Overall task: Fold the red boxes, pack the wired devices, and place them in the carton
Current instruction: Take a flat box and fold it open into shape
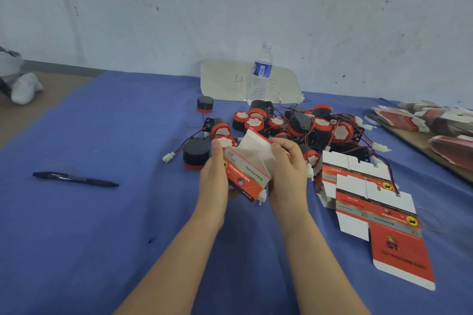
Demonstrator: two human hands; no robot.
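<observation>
Red box gripped between both hands.

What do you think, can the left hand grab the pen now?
Probably not yet: the left hand grips the red box, as does the right hand. The pen lies on the blue cloth with nothing between, so after letting go, likely yes.

Left of the left grip, open tabletop up to a pen; wired devices crowd ahead, flat boxes lie right.
</observation>
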